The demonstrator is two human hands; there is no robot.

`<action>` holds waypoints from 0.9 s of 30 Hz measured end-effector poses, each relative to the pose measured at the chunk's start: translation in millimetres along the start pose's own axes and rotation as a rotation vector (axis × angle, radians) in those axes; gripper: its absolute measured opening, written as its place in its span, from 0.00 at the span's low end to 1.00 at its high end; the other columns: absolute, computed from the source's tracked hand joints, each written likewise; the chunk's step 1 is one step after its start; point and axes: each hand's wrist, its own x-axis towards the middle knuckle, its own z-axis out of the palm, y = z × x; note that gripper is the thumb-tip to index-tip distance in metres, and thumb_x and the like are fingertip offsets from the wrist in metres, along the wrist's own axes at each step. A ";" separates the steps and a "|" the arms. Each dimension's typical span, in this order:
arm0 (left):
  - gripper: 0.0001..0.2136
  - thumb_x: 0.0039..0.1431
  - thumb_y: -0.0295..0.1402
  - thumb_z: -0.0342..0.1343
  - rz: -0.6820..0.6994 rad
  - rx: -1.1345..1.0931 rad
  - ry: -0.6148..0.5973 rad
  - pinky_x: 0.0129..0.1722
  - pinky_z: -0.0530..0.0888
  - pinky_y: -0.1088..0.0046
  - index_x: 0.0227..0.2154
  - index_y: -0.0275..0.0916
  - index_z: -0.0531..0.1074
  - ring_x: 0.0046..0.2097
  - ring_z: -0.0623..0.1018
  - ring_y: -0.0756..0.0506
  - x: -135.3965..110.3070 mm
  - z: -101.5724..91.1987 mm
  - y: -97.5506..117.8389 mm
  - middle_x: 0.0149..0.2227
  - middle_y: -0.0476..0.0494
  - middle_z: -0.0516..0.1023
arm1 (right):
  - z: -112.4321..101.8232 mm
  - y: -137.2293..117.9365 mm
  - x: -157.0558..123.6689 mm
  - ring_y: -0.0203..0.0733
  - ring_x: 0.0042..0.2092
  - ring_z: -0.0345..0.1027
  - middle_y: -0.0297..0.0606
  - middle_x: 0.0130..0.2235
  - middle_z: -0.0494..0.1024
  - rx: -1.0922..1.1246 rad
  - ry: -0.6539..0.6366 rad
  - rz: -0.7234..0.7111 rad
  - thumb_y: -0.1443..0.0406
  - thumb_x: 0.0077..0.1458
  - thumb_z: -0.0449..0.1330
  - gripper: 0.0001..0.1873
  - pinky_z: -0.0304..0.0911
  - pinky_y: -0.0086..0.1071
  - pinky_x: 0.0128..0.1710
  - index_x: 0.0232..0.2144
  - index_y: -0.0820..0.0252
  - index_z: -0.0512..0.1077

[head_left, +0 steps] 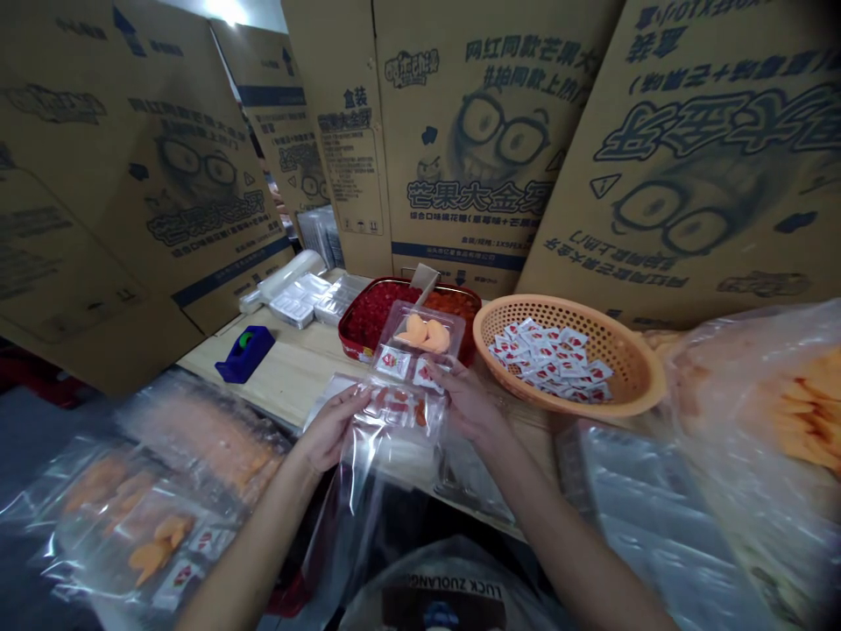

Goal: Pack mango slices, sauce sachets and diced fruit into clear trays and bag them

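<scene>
Plastic tray (455, 324), clear, glossy (orange pieces (434, 336) inside)

Tall brown cardboard cartons stand past the back edge of the bench (289, 368). The central carton (420, 131) carries dark-blue print: Chinese lettering, a grinning cartoon face in glasses, and a blue band low down. The right carton (716, 166) leans and bears similar artwork. Beyond the bench's left edge rises the left carton (131, 175), with an upward arrow. Near the left front corner sits a blue tape dispenser (244, 355) with a green core. A bright light (225, 9) glows overhead.
</scene>
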 end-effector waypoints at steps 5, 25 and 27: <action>0.11 0.49 0.31 0.60 0.065 -0.080 0.007 0.36 0.75 0.69 0.36 0.34 0.73 0.31 0.77 0.47 3.2 -3.8 2.8 0.32 0.43 0.78 | -0.7 5.2 -5.5 0.36 0.33 0.71 0.32 0.32 0.78 -0.027 -0.086 0.042 0.66 0.36 0.70 0.17 0.66 0.31 0.37 0.32 0.59 0.72; 0.16 0.47 0.35 0.61 -0.072 -0.200 -0.043 0.38 0.74 0.64 0.39 0.35 0.71 0.36 0.78 0.41 -8.4 3.4 -15.5 0.36 0.38 0.78 | 4.5 -11.2 14.4 0.33 0.29 0.68 0.29 0.31 0.74 -0.285 -0.058 -0.128 0.67 0.33 0.69 0.25 0.65 0.25 0.24 0.39 0.55 0.70; 0.15 0.48 0.34 0.60 -0.086 -0.206 -0.062 0.39 0.74 0.64 0.39 0.35 0.71 0.37 0.78 0.42 -9.0 2.2 -12.0 0.36 0.38 0.78 | 2.7 -9.1 20.3 0.33 0.28 0.67 0.29 0.29 0.74 -0.304 -0.056 -0.114 0.67 0.32 0.69 0.21 0.65 0.25 0.23 0.34 0.57 0.71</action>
